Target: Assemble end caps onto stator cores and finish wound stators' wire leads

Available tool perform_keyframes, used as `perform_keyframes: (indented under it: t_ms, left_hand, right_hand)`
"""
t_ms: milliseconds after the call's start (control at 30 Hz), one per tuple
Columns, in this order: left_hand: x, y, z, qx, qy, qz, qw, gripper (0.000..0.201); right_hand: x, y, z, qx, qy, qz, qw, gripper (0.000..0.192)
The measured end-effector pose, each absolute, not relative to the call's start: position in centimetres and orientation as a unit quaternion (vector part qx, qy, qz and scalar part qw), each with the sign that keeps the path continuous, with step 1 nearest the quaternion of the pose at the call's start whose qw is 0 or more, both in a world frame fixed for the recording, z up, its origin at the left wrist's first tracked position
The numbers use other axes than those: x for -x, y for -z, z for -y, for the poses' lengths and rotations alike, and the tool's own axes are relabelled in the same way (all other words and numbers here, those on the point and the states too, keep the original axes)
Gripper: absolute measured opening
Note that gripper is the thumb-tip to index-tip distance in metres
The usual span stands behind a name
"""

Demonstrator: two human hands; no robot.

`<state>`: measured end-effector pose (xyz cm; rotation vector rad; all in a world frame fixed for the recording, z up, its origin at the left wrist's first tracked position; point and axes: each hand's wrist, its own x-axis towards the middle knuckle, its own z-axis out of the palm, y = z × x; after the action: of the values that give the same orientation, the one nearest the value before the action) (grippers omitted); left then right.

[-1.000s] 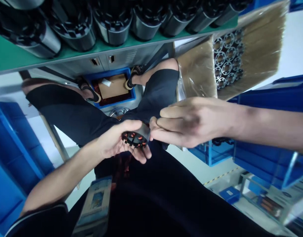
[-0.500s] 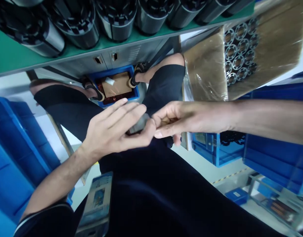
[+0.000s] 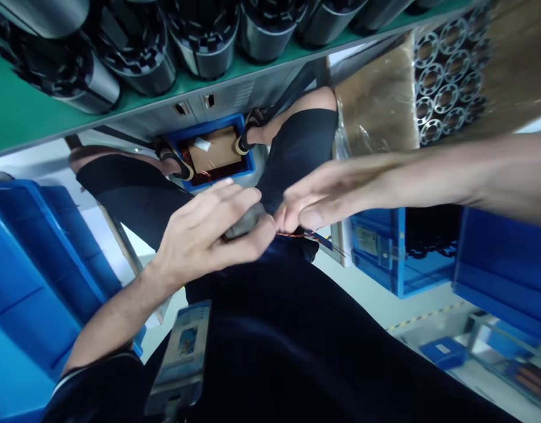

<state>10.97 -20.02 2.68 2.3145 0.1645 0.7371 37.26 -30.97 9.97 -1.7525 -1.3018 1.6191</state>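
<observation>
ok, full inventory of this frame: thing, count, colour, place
stator: 1, grey, mostly hidden in the left hand over the lap
wire leads: a few, orange and dark, trailing right from below the right hand
motor housings: at least six in view, black and silver, in a row on the green bench top
green bench top: 1, top of frame
blue bin: 1, under the bench between the feet, cardboard inside
cardboard box: 1, brown, upper right, holding silver rings
blue crates: several, left and right sides
left hand: 1, closed around the stator
right hand: 1, fingers pinched beside the stator
</observation>
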Motion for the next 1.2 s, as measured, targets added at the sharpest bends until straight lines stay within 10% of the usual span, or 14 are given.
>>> perform_keyframes:
  t_ms: [100,233,367,700,833,967,1200]
  left_hand:
    - [-11.7,-3.0,19.9,-0.869,-0.230,-0.068,0.433,0.017]
    - [-11.2,-2.9,19.9,-0.869,-0.180,-0.097,0.450,0.013]
    - [-9.1,-2.5,20.3,-0.891,-0.243,-0.080,0.375,0.038]
    - [0.1,-1.5,22.2,-0.467,-0.316,-0.501,0.657,0.043]
    - [0.9,0.0,23.2,-0.298,-0.426,-0.576,0.631,0.048]
    - [0.8,0.0,24.7,-0.218,-0.443,-0.565,0.662,0.054]
    - [3.1,0.1,27.7,-0.263,-0.483,-0.580,0.601,0.062]
  right_hand:
    - [-37.1,-8.4,30.1,0.419,-0.844,0.319,0.103,0.054]
    - [-36.8,-6.9,30.1,0.377,-0.891,0.222,0.120,0.051]
    - [-36.1,-8.3,30.5,0.468,-0.733,0.451,0.201,0.051]
    - [-37.5,-9.2,28.2,0.560,-0.355,0.670,0.334,0.037]
    - [-30.0,-12.0,21.9,0.481,-0.133,0.832,0.243,0.008]
    - [-21.1,-12.3,11.7,0.518,0.045,0.837,0.171,0.020]
    - [-18.0,-9.5,-0.3,0.574,0.069,0.810,0.095,0.035]
